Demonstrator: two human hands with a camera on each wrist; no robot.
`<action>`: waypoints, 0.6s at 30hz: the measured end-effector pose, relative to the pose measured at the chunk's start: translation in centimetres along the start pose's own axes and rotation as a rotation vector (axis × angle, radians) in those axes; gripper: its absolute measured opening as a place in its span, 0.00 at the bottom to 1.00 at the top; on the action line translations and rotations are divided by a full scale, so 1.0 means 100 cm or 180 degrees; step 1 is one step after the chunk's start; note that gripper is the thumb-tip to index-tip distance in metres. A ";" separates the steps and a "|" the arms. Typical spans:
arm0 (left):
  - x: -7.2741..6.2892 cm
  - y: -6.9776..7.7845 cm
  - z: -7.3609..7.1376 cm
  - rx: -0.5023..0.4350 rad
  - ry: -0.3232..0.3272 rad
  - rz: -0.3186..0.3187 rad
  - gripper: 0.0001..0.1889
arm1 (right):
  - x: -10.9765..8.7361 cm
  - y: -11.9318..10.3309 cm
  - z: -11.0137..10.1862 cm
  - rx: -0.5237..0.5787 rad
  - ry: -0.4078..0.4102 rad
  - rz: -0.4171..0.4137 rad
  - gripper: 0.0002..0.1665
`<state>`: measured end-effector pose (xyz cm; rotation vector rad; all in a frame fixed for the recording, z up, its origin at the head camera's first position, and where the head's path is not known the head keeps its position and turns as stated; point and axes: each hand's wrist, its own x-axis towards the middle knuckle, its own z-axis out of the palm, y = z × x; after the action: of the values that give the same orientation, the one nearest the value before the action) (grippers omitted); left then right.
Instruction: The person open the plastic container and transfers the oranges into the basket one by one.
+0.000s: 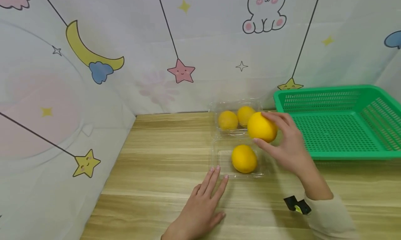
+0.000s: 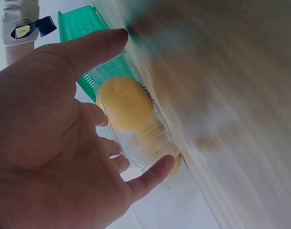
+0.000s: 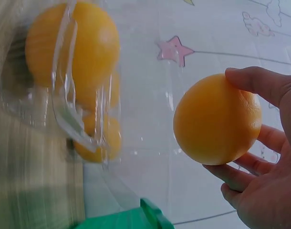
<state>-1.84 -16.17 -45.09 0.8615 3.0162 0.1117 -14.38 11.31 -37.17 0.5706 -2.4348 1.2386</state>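
Observation:
My right hand holds an orange between thumb and fingers, raised above the clear plastic boxes. In the right wrist view, this orange hangs well away from the boxes. Below and to its left, another orange sits in the front plastic box. The back plastic box contains two more oranges, side by side. My left hand lies with its fingers extended, fingertips right at the front box's near-left edge. Its palm faces the left wrist view, with nothing gripped.
A green plastic basket with perforated walls stands right of the boxes, close to my right hand. Behind the wooden table hangs a white backdrop printed with stars, a moon and an animal.

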 end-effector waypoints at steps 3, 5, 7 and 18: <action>0.000 0.000 -0.001 0.0042 -0.0001 0.0003 0.55 | 0.000 0.005 -0.010 -0.0064 0.0072 0.0103 0.43; 0.000 0.000 -0.001 0.0058 -0.0007 -0.0001 0.55 | 0.000 0.010 -0.016 -0.0094 0.0114 0.0177 0.44; -0.001 0.001 -0.002 0.0064 -0.0020 -0.0007 0.56 | 0.001 0.016 -0.023 -0.0138 0.0164 0.0234 0.44; 0.000 0.001 -0.001 0.0064 -0.0097 -0.0027 0.55 | 0.000 0.046 -0.060 -0.0471 0.0214 0.0665 0.42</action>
<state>-1.79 -16.14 -45.00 0.8439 2.9975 0.0677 -15.96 18.72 -36.98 0.2344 -2.5524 1.1208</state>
